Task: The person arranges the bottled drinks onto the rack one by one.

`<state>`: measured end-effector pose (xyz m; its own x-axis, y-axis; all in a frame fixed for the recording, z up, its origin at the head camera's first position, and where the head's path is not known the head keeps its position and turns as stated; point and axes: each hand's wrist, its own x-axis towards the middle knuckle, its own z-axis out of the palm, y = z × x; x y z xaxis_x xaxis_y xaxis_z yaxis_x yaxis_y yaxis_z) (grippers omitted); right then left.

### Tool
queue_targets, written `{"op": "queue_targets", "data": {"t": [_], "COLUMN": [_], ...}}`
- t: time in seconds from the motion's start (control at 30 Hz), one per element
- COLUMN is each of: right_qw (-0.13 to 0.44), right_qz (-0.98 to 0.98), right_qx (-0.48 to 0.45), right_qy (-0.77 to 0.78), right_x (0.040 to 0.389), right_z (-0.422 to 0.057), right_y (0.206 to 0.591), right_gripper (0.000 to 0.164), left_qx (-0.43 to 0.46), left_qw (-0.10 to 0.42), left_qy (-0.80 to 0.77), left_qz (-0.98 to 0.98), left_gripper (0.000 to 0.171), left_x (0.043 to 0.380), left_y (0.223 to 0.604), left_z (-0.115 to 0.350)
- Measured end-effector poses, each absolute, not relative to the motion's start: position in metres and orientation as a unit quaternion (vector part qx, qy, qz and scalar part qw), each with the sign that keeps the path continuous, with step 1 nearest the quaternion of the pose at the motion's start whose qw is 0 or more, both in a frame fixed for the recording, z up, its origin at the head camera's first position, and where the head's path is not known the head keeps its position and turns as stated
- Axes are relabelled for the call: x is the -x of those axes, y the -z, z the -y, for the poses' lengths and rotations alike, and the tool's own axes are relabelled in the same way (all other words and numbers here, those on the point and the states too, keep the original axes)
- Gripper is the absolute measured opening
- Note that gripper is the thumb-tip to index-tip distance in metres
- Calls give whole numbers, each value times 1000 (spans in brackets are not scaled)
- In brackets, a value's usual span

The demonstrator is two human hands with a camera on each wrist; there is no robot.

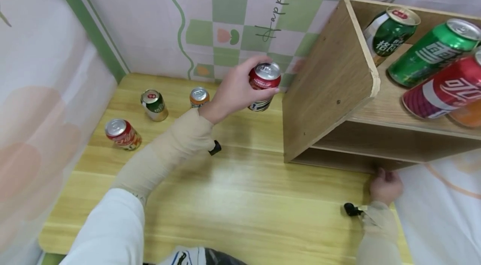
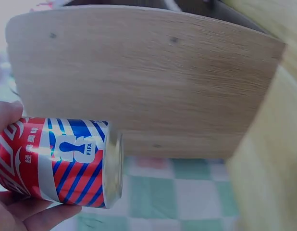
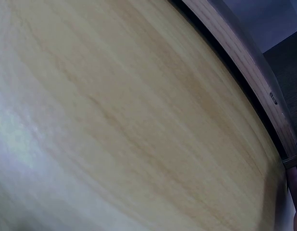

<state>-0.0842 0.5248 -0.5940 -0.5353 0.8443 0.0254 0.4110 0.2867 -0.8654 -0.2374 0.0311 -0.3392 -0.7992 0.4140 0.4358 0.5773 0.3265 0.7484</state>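
My left hand [image 1: 238,89] grips a red soda can [image 1: 266,74] in the air over the back of the table, beside the shelf's left side panel. In the left wrist view the can [image 2: 67,163] shows red, white and blue stripes and a FIFA mark, with fingers curled round its top end. My right hand [image 1: 386,188] holds the bottom front edge of the wooden shelf [image 1: 323,94] near its right corner. Only a bit of the right fingers [image 3: 295,187] shows in the right wrist view, right at the shelf edge [image 3: 254,62].
On the table's left stand a red can [image 1: 123,135], a dark green can [image 1: 154,105] and an orange can [image 1: 199,97], partly behind my left wrist. The shelf's top tier holds several cans, among them a green can [image 1: 432,52] and a large red can [image 1: 447,87]. A printed cloth [image 1: 229,10] hangs behind.
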Motion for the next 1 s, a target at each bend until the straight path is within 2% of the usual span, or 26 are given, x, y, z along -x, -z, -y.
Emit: {"op": "queue_targets", "data": {"t": [0.2,0.47,0.6,0.67,0.8,1.0], "right_qw": [248,248,255,257,261,261], "right_qz": [763,758,748,747,751,743], "right_qx": [415,415,416,414,406,403], "right_qy": [-429,-438,-449,-451,-451,-467], "right_x": [84,85,84,84,85,83], "right_z": [-522,-523,-524,-524,-525,-525], "right_y": [593,595,594,593,594,595], "right_gripper": [44,40,24,26,41,39], "left_qx": [330,353,365,376,385,365], "left_qw": [72,72,68,63,33,-3], "left_qy": [485,458,436,432,438,459], "left_qz": [806,813,819,817,812,810], "left_gripper": [68,69,71,70,69,79], "left_x": [232,224,218,215,214,234], "left_y": [288,229,210,202,186,179], "left_z": [-45,-63,-73,-79,-90,-119]}}
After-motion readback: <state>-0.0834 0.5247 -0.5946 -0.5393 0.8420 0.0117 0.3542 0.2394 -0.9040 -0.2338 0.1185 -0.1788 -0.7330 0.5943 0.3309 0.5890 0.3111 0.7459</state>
